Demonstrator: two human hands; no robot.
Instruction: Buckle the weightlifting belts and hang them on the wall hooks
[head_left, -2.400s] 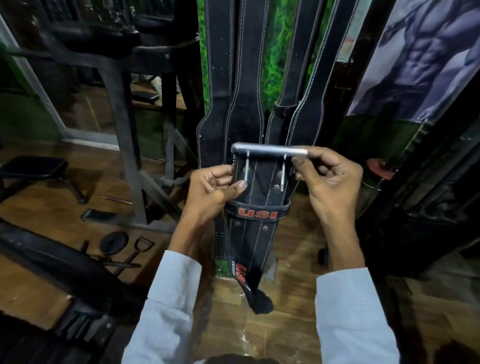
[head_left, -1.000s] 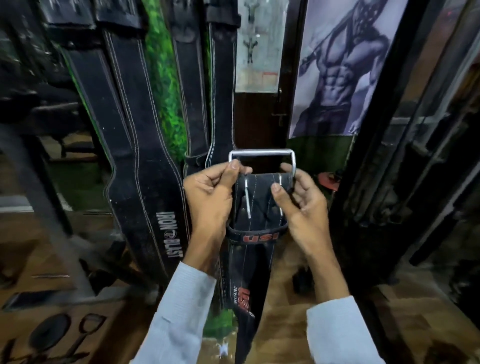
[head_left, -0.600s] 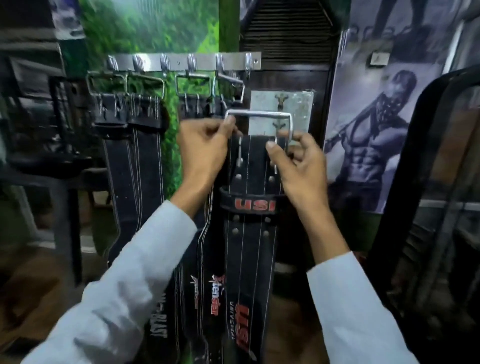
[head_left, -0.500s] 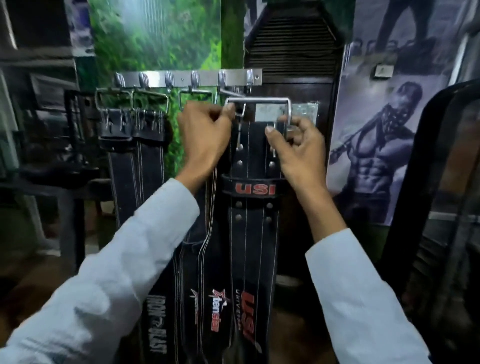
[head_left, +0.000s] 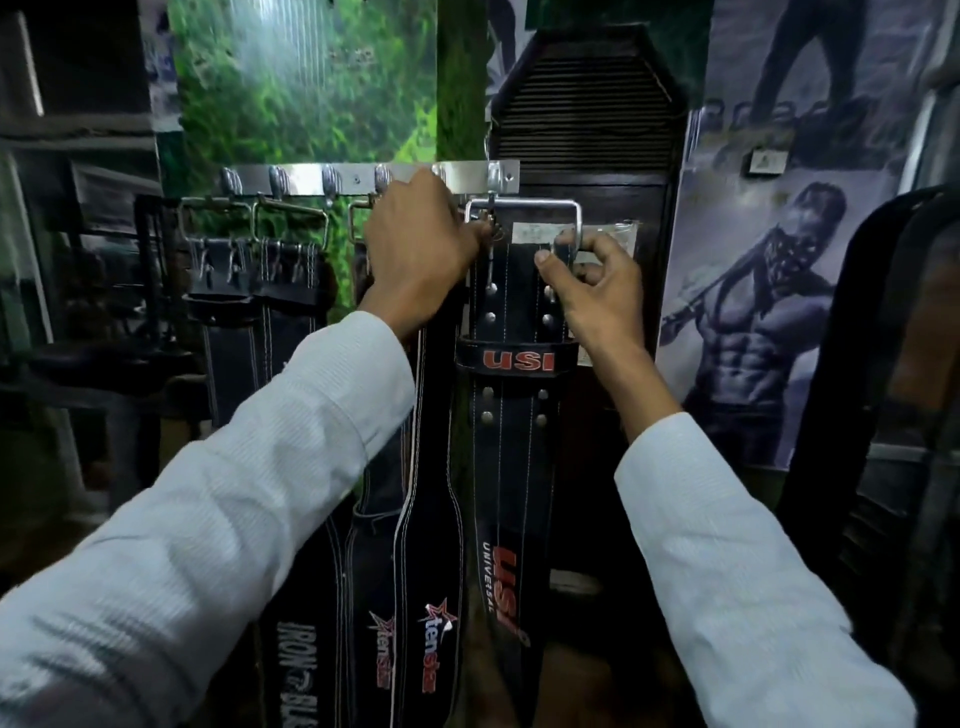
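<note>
At the right end of the steel hook rail (head_left: 363, 179), you have the USI belt (head_left: 511, 415) raised so its buckle frame (head_left: 522, 204) sits just under the last hook (head_left: 496, 179). Your left hand (head_left: 415, 249) is closed around the frame's left corner, and your right hand (head_left: 587, 275) pinches the frame's right leg between thumb and fingers. The belt is buckled, with its tail through the USI keeper loop (head_left: 517, 358), and it hangs straight down beside the other belts.

The main risk, as I judge it, is letting go before the top bar is truly seated. The hook tip seems to meet the bar near its left corner, but your left knuckles cover part of that joint, so I cannot tell whether it has caught. If it only rests on the tip, the heavy leather could pull it off and the belt would drop to the floor. Hung off-centre, the frame may also tilt and slide. Your left hand is crowded against the neighbouring buckle (head_left: 358, 221), so a careless withdrawal could knock that belt loose.

Count: six hooks show on the rail. Four buckle frames are visible, three already hanging plus yours. I read four belts already on the rail, one Iron Blast (head_left: 296, 670) and two branded Xtenstar (head_left: 434, 649), though the overlap makes that count uncertain. Yours is the only USI belt.
</note>
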